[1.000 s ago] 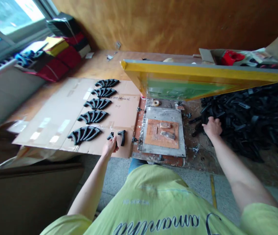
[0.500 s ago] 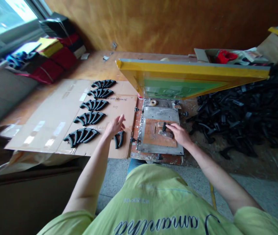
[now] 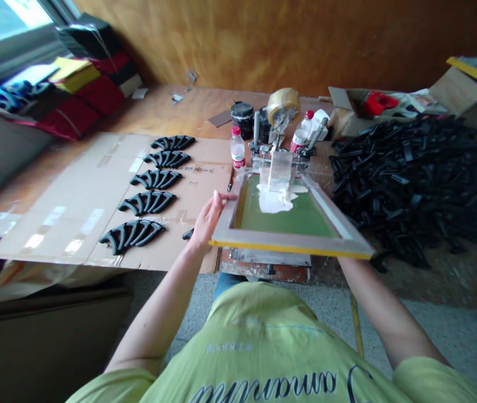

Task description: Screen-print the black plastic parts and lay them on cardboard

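Note:
A screen-printing frame (image 3: pixel 278 244) with green mesh slopes low over the base plate (image 3: pixel 274 258), apart from it at the front. White ink (image 3: pixel 278 201) and a squeegee (image 3: pixel 280 169) lie on the far part of the mesh. My left hand (image 3: pixel 208 217) grips the frame's left side, its index finger along the rim. My right hand is hidden beneath the frame's right part; only the forearm shows. The black curved part seen on the jig earlier is covered. Just left of my left hand, a black curved handle (image 3: pixel 187 234) lies partly hidden on the cardboard (image 3: pixel 196 210).
Several rows of black curved handles (image 3: pixel 133 234) lie on the cardboard. A heap of black parts (image 3: pixel 418 184) covers the right side. Behind the frame stand a red-capped bottle (image 3: pixel 237 150), black tubs (image 3: pixel 242 118) and a tape roll (image 3: pixel 283 102).
The raised frame has come down over the plate, revealing the squeegee, ink and bottles. My left hand has moved right onto its side. My right hand has gone from view under it.

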Tool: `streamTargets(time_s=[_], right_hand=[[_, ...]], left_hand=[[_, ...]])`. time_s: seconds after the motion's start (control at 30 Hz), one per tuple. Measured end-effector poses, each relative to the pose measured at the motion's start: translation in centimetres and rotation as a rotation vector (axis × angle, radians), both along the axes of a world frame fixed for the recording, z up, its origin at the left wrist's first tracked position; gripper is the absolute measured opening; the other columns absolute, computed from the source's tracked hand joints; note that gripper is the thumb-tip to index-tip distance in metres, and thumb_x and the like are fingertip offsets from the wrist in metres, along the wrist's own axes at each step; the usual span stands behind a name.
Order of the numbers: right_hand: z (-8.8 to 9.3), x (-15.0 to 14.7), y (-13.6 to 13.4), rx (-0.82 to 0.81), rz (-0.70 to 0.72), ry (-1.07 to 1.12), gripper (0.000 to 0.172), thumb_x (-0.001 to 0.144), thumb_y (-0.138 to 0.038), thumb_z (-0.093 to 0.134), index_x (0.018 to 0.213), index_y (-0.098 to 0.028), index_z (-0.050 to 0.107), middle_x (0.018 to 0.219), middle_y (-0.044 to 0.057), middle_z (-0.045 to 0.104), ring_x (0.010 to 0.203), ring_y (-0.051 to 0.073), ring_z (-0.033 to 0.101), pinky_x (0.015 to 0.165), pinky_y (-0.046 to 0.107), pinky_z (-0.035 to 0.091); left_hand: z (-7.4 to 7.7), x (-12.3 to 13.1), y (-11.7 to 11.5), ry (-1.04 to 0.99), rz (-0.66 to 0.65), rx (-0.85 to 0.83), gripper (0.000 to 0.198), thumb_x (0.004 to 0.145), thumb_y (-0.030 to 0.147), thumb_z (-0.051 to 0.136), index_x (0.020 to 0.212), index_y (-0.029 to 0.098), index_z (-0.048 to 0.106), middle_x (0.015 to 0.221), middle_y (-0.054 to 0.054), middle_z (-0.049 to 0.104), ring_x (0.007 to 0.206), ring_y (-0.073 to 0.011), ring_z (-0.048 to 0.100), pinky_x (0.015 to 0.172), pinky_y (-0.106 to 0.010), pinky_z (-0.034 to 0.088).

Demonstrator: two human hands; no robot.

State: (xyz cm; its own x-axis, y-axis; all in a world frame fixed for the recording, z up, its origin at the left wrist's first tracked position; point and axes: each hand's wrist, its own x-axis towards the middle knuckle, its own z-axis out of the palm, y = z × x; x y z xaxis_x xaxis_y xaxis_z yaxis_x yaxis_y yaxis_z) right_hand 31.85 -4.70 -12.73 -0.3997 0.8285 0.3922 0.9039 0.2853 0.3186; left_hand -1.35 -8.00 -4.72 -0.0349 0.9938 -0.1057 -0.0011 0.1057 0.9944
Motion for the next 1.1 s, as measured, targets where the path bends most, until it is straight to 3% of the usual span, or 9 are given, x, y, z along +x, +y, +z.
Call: streamTargets(time_s=[0.07,0.17,0.23,0.3,0.43,0.67,0.77,0.97,1.1], right_hand=[[1.1,1.0,1.6,-0.008,-0.069,0.122,0.035,0.098,-0.014,0.04,0.099,-0.011,0.075,0.082,0.006,0.074,0.068,0.013,0.065,0.063,0.021,0.055],[2.6,-1.0,3.6,-0.087,-0.039,0.41,0.038,0.091,-0.023,0.059,0.128,-0.014,0.064,0.117,0.013,0.067,0.097,0.021,0.067,0.083,0.031,0.056],[3.2,-3.9,4.4,-0.2,0.045,0.513,0.053,0.083,-0.028,0.071,0.133,-0.016,0.059,0.128,0.014,0.06,0.111,0.027,0.061,0.093,0.039,0.052],[3.3,-6.6,4.3,-0.347,0.106,0.476,0.043,0.082,-0.027,0.073,0.123,-0.017,0.064,0.12,0.013,0.063,0.111,0.029,0.059,0.093,0.04,0.05],[2.3,-8.8,1.6,-0.572,0.142,0.346,0.015,0.09,-0.018,0.058,0.101,-0.017,0.068,0.1,0.01,0.07,0.093,0.024,0.063,0.078,0.033,0.049],[3.0,-6.0,-2.0,-0.752,0.434,0.234,0.033,0.084,-0.004,0.051,0.103,-0.023,0.071,0.103,0.003,0.072,0.086,0.017,0.065,0.07,0.026,0.044],[3.3,-6.3,-1.1,-0.723,0.404,0.286,0.023,0.084,-0.011,0.057,0.096,-0.024,0.072,0.095,0.002,0.073,0.086,0.019,0.066,0.07,0.027,0.045],[0.5,-7.1,-3.6,-0.592,0.392,0.344,0.036,0.086,-0.004,0.049,0.112,-0.019,0.069,0.113,0.007,0.071,0.092,0.019,0.067,0.077,0.028,0.048],[1.5,-7.0,-3.1,-0.631,0.358,0.392,0.024,0.089,-0.017,0.059,0.109,-0.024,0.071,0.105,0.004,0.073,0.089,0.02,0.068,0.076,0.029,0.05]], left_hand=[[-3.5,-0.4,-2.2,0.031,-0.024,-0.14,0.057,0.086,0.066,0.055,0.118,0.02,0.068,0.068,0.0,0.062,0.057,-0.0134,0.056,0.049,-0.023,0.043],[-8.2,-0.3,-3.7,0.054,-0.038,-0.248,0.074,0.081,0.053,0.067,0.146,0.022,0.048,0.074,0.001,0.064,0.06,-0.0127,0.057,0.053,-0.021,0.043],[-10.2,-0.2,-3.8,0.096,-0.028,-0.269,0.081,0.081,0.049,0.067,0.153,0.024,0.039,0.079,0.0,0.066,0.063,-0.0129,0.059,0.056,-0.021,0.044],[-11.4,-0.2,-3.4,0.132,-0.036,-0.278,0.078,0.083,0.049,0.064,0.153,0.024,0.039,0.081,0.0,0.066,0.064,-0.0126,0.059,0.057,-0.021,0.044],[-11.9,-0.6,-3.0,0.114,-0.067,-0.314,0.076,0.082,0.049,0.064,0.15,0.02,0.044,0.082,-0.002,0.068,0.063,-0.0126,0.058,0.056,-0.021,0.043],[-11.6,-0.4,-3.1,0.039,-0.055,-0.354,0.075,0.081,0.051,0.065,0.146,0.017,0.048,0.082,-0.003,0.067,0.063,-0.0125,0.058,0.053,-0.021,0.041],[-11.4,-0.3,-3.2,0.046,-0.048,-0.342,0.074,0.08,0.051,0.066,0.143,0.016,0.05,0.081,-0.002,0.067,0.062,-0.0122,0.057,0.052,-0.021,0.04],[-11.5,-0.3,-3.3,0.032,-0.022,-0.342,0.075,0.078,0.053,0.068,0.142,0.017,0.05,0.083,-0.003,0.069,0.062,-0.0131,0.058,0.052,-0.021,0.04],[-11.2,-0.2,-3.2,0.035,-0.015,-0.352,0.076,0.077,0.053,0.068,0.141,0.017,0.051,0.082,-0.003,0.069,0.061,-0.0134,0.058,0.052,-0.022,0.041]])
